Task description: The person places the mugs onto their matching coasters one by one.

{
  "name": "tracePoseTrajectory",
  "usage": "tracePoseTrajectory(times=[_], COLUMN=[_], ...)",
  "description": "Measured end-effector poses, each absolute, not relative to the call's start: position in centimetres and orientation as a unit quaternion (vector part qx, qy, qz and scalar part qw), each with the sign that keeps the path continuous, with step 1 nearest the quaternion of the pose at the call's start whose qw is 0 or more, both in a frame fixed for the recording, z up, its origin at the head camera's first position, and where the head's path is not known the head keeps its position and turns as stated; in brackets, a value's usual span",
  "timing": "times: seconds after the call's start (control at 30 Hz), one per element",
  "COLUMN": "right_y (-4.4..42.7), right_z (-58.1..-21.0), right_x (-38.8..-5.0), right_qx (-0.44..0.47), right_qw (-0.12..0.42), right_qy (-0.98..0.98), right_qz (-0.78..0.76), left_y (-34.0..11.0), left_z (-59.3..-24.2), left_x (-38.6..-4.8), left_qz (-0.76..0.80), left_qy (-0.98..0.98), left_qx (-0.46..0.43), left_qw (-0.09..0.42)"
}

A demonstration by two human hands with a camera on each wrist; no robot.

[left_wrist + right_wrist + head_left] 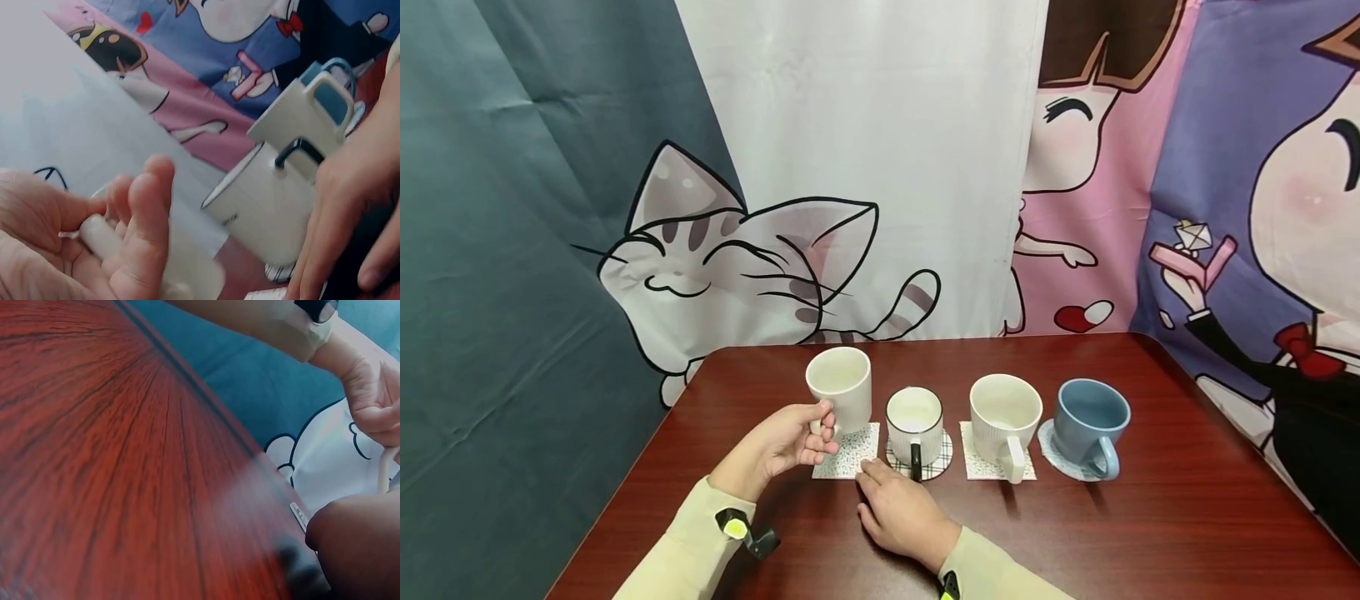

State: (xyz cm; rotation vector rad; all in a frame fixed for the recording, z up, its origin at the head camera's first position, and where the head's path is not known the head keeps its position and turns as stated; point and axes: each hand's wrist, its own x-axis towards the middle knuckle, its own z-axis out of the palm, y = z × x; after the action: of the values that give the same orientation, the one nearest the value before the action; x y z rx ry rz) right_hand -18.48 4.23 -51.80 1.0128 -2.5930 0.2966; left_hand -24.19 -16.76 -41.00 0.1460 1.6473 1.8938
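My left hand (pixel 786 439) grips the handle of a plain white mug (pixel 848 402), thumb on top and fingers curled round it. This mug appears raised over the back part of a speckled square coaster (pixel 847 463). In the left wrist view the white handle (pixel 102 236) shows between thumb and fingers. My right hand (pixel 904 510) lies palm down on the table, its fairly straight fingertips at the coaster's near right corner. Just beyond it stands a white mug with black rim and black handle (pixel 916 421), on a round checked coaster (pixel 942 467).
Farther right, a ribbed cream mug (pixel 1000 417) sits on a patterned square coaster (pixel 981 467), and a blue mug (pixel 1086 421) on a round pale coaster (pixel 1060 462). All are on a reddish-brown wooden table (pixel 1157 517). A cartoon-printed curtain (pixel 880 108) hangs behind.
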Motion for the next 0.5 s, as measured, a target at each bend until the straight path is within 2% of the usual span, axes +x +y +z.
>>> tracePoseTrajectory(times=[0.5], right_y=[4.3], right_z=[-52.0], right_x=[-18.5], right_qx=[0.359], right_qw=[0.179], right_qy=[-0.909], right_qz=[0.112], left_y=[-21.1], left_z=[-44.6], left_x=[-26.3], left_qz=[0.675], left_qy=[0.609], left_qx=[0.204], left_qw=[0.363])
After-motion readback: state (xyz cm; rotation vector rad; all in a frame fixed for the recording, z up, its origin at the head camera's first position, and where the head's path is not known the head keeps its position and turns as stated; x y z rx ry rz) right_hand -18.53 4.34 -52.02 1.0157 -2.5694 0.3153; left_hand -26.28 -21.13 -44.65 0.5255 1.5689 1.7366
